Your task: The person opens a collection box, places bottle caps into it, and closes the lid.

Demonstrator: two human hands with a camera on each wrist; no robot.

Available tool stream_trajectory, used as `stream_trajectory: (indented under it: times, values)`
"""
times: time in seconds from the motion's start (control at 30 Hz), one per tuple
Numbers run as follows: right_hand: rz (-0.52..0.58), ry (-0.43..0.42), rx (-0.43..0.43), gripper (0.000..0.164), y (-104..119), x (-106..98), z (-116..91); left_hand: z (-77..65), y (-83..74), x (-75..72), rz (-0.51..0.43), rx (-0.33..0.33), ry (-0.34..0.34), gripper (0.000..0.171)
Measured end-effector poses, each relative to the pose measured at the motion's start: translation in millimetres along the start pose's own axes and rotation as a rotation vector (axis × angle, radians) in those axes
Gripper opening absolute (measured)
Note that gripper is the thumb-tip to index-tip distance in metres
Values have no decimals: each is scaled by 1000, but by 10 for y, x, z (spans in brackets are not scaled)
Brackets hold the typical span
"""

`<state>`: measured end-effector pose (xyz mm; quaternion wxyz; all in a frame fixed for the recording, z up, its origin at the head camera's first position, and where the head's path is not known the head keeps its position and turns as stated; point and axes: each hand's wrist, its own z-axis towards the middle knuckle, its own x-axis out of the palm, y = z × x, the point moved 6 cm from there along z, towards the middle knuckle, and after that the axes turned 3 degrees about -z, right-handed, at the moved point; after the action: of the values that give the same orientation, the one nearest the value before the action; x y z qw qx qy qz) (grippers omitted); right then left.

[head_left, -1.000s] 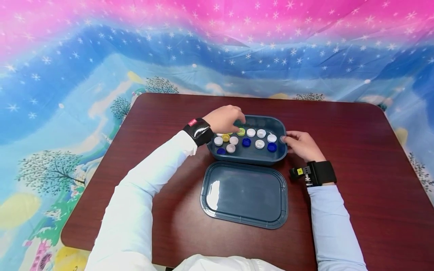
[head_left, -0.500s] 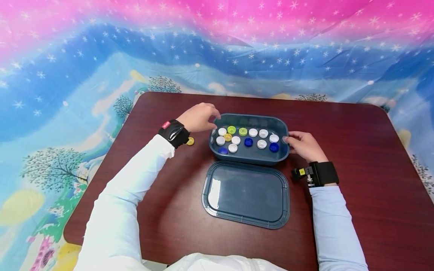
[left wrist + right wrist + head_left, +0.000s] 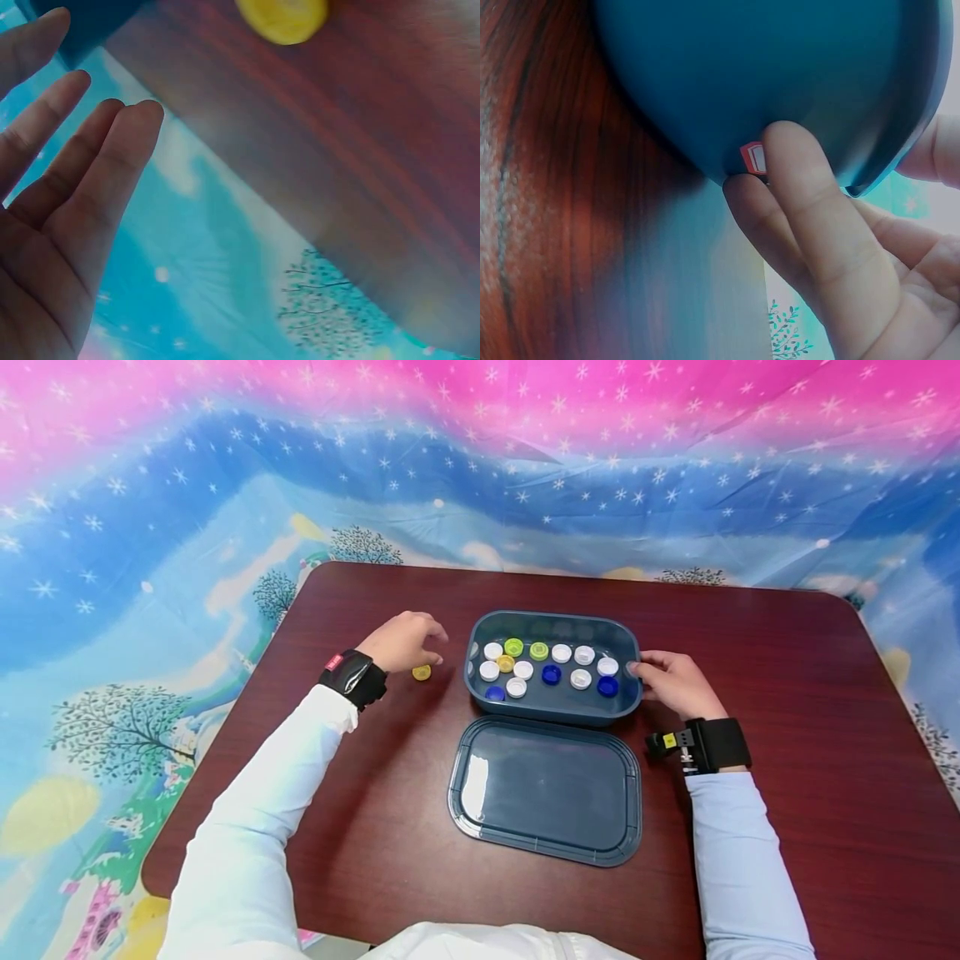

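Observation:
My left hand (image 3: pixel 405 642) is left of the dark blue plastic box (image 3: pixel 555 714), fingers relaxed and holding nothing. Just by its thumb a yellow bottle cap (image 3: pixel 422 672) lies on the table; the left wrist view shows the same yellow cap (image 3: pixel 285 19) beyond the spread fingers (image 3: pixel 112 157). With my right hand (image 3: pixel 675 681) I grip the box's right end, thumb over the rim and fingers against the outer wall (image 3: pixel 727 75). Inside the box lie several bottle caps: white ones (image 3: pixel 581 679), dark blue ones (image 3: pixel 551 674), yellow-green ones (image 3: pixel 538 650) and a yellow one (image 3: pixel 506 664).
The flat dark blue lid (image 3: pixel 547 793) lies on the brown table (image 3: pixel 787 693) directly in front of the box, on the near side. A printed cloth (image 3: pixel 480 460) hangs behind the table and along its left side.
My left hand has moved from over the box out to the left, down beside the yellow cap on the table. The right hand stays on the box's right end.

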<state>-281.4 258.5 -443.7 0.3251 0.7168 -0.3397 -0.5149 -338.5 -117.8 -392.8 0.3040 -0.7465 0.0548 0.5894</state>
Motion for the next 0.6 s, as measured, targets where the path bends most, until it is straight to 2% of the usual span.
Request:
stream_trajectory:
  times: [0.3,0.6]
  values:
    - [-1,-1,3,62,-7,0,7,-88,207,196,-18,-54,7,25]
    - [5,-4,0,62,-9,6,8,-80,316,355,-4,-14,-14,22]
